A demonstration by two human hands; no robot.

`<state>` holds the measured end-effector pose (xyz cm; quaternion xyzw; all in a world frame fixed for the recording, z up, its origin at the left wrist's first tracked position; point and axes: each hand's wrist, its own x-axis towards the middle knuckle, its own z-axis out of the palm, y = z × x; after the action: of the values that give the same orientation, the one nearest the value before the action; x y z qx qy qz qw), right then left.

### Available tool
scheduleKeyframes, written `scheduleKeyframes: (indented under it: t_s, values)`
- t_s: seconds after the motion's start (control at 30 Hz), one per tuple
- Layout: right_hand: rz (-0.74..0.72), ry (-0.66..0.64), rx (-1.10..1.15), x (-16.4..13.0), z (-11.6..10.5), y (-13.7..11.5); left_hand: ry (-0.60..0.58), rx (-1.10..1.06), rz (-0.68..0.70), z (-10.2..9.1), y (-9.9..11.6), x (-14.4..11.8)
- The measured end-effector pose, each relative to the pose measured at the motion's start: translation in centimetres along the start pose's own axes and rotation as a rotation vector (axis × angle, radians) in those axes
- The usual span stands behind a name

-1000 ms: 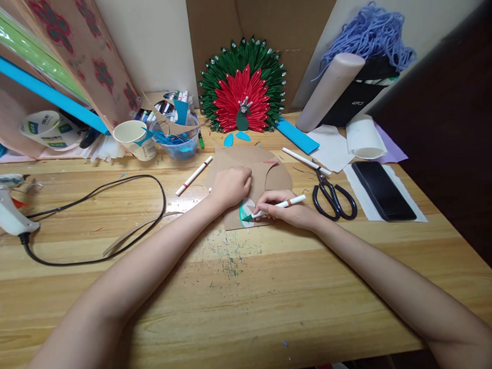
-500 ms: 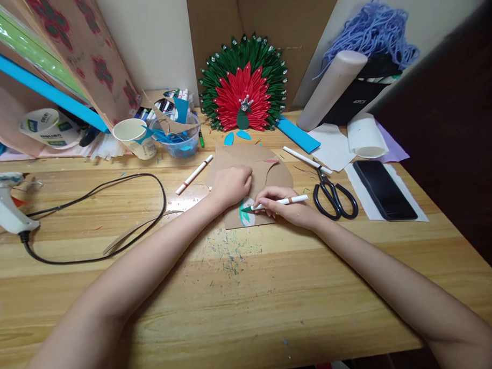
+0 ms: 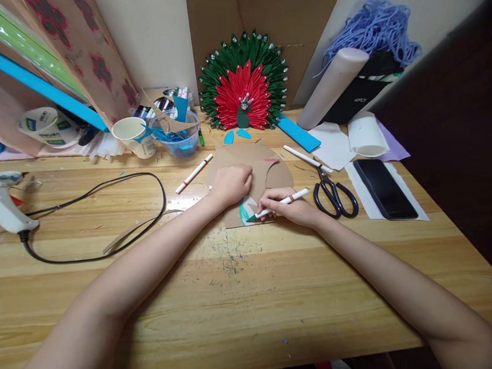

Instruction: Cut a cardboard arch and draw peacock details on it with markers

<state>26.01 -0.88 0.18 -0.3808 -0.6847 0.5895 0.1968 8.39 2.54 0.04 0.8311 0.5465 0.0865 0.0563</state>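
Observation:
My right hand [image 3: 288, 205] grips a white marker [image 3: 298, 196] with a brown band. Its green tip touches a small white paper piece [image 3: 250, 206] partly coloured green. That piece lies over a brown cardboard sheet [image 3: 234, 219] near its front edge. My left hand [image 3: 232, 183] rests on the cardboard with fingers curled closed, just above the white piece. What lies under those fingers is hidden. Behind the cardboard stands a fan-shaped peacock [image 3: 245, 93] with green and red petals.
Black-handled scissors [image 3: 334, 198] and a phone [image 3: 385, 189] lie to the right. Another marker [image 3: 193, 173] lies left of the cardboard. At far left are a glue gun [image 3: 5, 203] and its looping cord. A paper cup [image 3: 133, 137] and a plastic tub [image 3: 177, 142] of scraps stand behind.
The marker tip has moved down and slightly right along the white piece, my right hand shifting with it. More green shows near the lower edge. My left hand has stayed in place.

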Motion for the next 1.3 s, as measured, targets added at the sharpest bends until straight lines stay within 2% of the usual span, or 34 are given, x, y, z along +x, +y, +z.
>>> scheduleKeyframes:
  t_s: [0.17, 0.3, 0.47, 0.6, 0.77, 0.9, 1.07, 1.3]
  values:
    - [-0.009, 0.054, -0.012, 0.06, -0.01, 0.22, -0.018, -0.009, -0.012, -0.14, 0.07, -0.04]
    - [0.003, -0.013, -0.011, -0.02, -0.07, 0.11, -0.027, -0.012, -0.022, -0.19, 0.16, -0.03]
    - [-0.008, 0.028, -0.035, -0.12, -0.02, -0.19, -0.026, -0.004, -0.02, -0.12, 0.12, -0.03]
    - [0.012, -0.036, 0.025, -0.09, -0.06, -0.06, -0.018, 0.0, -0.012, -0.07, 0.07, -0.01]
    - [-0.008, 0.004, 0.004, -0.08, -0.06, -0.01, -0.01, 0.006, 0.004, 0.02, -0.01, 0.0]
    - [0.026, -0.031, 0.042, -0.11, -0.01, -0.1, 0.002, 0.009, 0.0, -0.06, 0.02, -0.02]
    - [-0.04, -0.002, -0.037, 0.03, -0.15, 0.01, -0.009, -0.003, -0.014, -0.21, 0.16, -0.01]
    - [-0.025, -0.118, -0.065, 0.13, -0.7, -0.05, 0.004, 0.007, -0.003, -0.09, 0.14, 0.01]
